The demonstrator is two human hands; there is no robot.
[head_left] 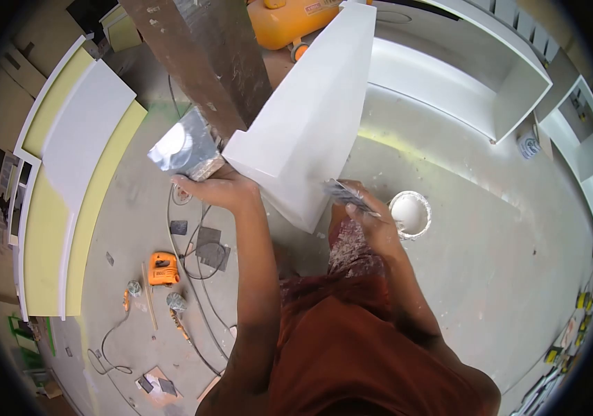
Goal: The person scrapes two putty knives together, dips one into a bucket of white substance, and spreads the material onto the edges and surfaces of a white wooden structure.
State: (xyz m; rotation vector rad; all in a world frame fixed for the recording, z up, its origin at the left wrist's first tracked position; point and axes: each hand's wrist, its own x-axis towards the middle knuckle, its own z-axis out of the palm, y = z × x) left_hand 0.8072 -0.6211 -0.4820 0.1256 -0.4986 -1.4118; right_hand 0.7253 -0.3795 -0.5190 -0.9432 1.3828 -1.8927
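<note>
My left hand [215,188] is closed on a shiny metal plate [187,144], held beside the left corner of a long white piece [300,132]. The piece stands in front of me, its near corner pointing down between my arms. At its right side, my right hand [373,216] grips a flat dark-handled scraper [350,196], its end close to the white surface; whether they touch is unclear. Just right of that hand, a round tub [410,215] of white paste sits on the floor.
Left: a yellow-and-white panel [78,173], an orange power tool [163,269], cables and dark sheets [211,249] on the floor. Ahead: a brown column [206,59] and an orange compressor [286,21]. Right: a white shelf unit [442,90] and a can [528,145].
</note>
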